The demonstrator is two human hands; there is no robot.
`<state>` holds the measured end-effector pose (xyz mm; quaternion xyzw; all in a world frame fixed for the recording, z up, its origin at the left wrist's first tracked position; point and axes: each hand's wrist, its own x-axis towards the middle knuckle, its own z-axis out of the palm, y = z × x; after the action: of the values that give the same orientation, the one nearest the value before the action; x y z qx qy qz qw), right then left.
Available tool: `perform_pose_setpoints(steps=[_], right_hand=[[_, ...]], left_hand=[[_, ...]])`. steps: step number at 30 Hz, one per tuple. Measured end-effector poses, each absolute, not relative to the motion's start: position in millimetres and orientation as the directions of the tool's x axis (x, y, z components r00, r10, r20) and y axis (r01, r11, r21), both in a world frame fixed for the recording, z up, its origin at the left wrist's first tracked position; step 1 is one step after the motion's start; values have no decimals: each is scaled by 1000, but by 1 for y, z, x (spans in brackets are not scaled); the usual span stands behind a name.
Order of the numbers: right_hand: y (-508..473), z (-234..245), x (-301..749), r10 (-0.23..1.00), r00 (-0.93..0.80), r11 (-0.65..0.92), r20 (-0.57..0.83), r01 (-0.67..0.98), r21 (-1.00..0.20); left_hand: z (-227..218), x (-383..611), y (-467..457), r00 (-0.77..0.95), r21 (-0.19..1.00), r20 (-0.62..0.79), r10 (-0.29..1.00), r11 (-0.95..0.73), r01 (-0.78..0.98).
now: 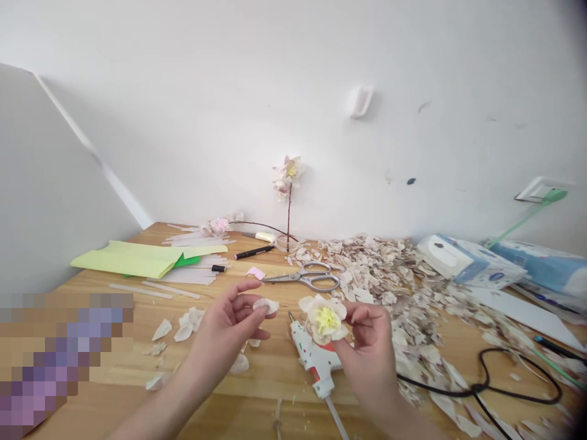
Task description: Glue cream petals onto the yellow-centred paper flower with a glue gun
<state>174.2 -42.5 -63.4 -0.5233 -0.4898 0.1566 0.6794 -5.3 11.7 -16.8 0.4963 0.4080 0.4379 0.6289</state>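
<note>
Pinching a petal [266, 305], the left hand [236, 321] has its grip nearly closed; the right hand [369, 339] grips a flower [325, 318] above the bench [250, 400], fingertips partly hidden, the glue gun [324, 370] beneath partly covered

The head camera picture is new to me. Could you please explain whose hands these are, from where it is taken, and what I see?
There is no machine here: these are a person's own two bare hands. One camera, worn on that person's head, looks forward and down. The left hand holds a small, white, petal-like piece. The right hand holds a pale flower with a yellow centre. On the brown wooden table lie a white glue gun with coloured specks, grey metal scissors, light yellow-green paper and a wide heap of thin off-white pieces.
</note>
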Motion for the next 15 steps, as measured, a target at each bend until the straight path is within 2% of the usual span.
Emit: perform_pose_setpoints(steps=[10,15], right_hand=[[-39,-85,181,611,380,470,695,532,-704],[-37,-85,181,576,401,477,712,542,-691]], left_hand=[[-21,3,2,323,965,-155,934,213,-153],[-23,3,3,318,967,-136,938,195,-163]])
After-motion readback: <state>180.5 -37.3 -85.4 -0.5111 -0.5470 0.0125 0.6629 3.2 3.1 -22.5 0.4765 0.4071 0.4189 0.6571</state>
